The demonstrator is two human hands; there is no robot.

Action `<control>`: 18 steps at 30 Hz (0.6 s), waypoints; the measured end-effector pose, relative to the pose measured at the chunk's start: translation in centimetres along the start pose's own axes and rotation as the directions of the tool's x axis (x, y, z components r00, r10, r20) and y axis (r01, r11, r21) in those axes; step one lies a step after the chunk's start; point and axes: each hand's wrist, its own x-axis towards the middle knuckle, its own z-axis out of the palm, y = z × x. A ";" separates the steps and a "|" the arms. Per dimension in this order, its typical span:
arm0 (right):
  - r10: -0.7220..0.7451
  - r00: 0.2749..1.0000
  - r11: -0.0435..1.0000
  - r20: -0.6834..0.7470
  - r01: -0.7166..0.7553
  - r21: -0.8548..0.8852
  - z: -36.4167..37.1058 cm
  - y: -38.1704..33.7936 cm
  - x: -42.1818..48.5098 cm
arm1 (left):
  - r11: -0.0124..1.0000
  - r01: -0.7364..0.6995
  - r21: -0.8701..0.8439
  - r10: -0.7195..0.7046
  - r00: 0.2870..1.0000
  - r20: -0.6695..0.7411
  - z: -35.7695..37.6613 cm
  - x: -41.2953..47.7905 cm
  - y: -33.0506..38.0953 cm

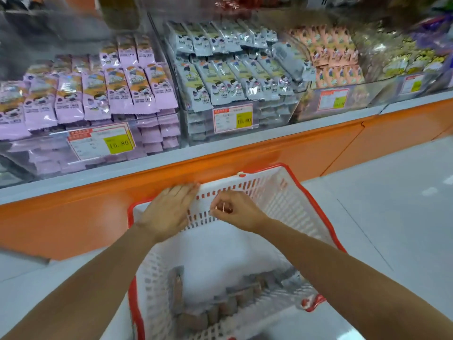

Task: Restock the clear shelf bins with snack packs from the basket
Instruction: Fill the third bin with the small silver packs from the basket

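A white basket (289,204) with a red rim is seen from above, stood on the pale floor (392,192) against an orange ledge (269,153). Brown snack packs (220,307) are scattered low in the basket's near end; blur hides their print.

The left hand (169,212) is laid flat over the basket's far left corner. Its fingers are held straight and close together, the tips reach the top of the far wall beside the ledge, and nothing is held in it.

The right hand (237,212) is placed just right of the left hand, over the slotted far wall of the basket. Its fingers are curled in tight, and a small pale object (223,207) is pinched between thumb and fingertips. What that object is cannot be told.

Beyond the basket, above the ledge, a row of clear bins is set:
- Up and to the left of the basket, one bin is filled with purple packs (98,94), and a price tag (101,141) is fixed to its front.
- Straight beyond the basket, a second bin is stacked with grey-blue packs (232,69) behind a second tag (232,117).
- Up and to the right of the basket, peach packs (335,60) are piled in a third bin.
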 end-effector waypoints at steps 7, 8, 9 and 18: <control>-0.012 0.924 0.997 0.382 0.038 -0.060 9.4 3.3 0.6 | 0.997 -0.025 -0.075 0.020 0.998 -0.059 3.3 -1.1 -0.9; -0.008 0.908 0.997 0.419 0.039 -0.064 10.7 3.6 0.6 | 0.996 -0.026 -0.087 0.021 0.998 -0.060 3.7 -1.2 -0.9; -0.005 0.891 0.997 0.455 0.041 -0.070 11.9 3.9 0.5 | 0.995 -0.029 -0.096 0.023 0.998 -0.066 3.9 -1.1 -1.0; 0.032 0.733 0.979 0.679 0.113 -0.168 18.7 6.8 0.0 | 0.980 -0.038 -0.196 0.014 0.992 -0.126 4.5 -0.6 -0.8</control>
